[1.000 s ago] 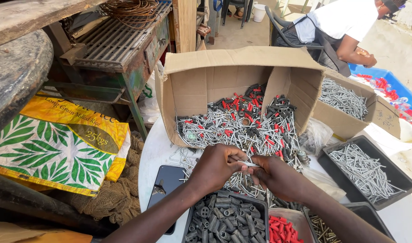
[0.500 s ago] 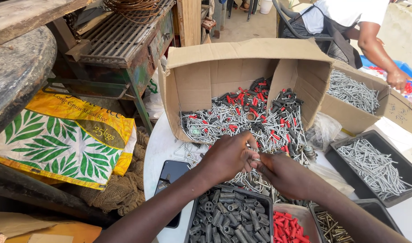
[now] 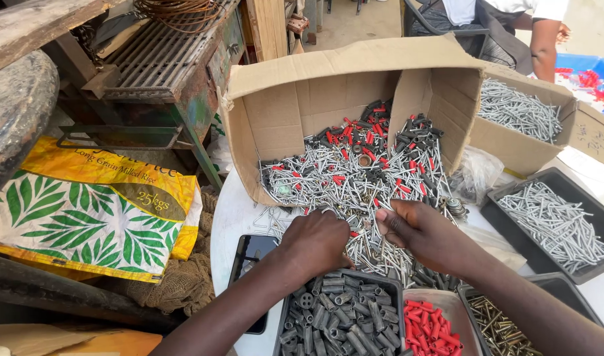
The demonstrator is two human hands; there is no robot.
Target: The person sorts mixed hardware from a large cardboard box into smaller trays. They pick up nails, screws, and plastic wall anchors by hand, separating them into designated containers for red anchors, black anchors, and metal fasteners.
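A: Largest item? B: The tipped brown cardboard box (image 3: 295,105), far centre, spilling a mixed pile of silver nails and red and black plastic plugs (image 3: 355,178).

A: Hands? B: Left hand (image 3: 318,240) curled palm-down on the pile's near edge, its grip hidden; right hand (image 3: 414,227), just right, pinches nails.

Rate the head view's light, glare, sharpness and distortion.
Head view: even daylight, soft shadows inside the cardboard box; top right ground is washed out; screws and both hands, left and right, are sharp; mild wide-angle bending at the edges; faint sheen on the phone.
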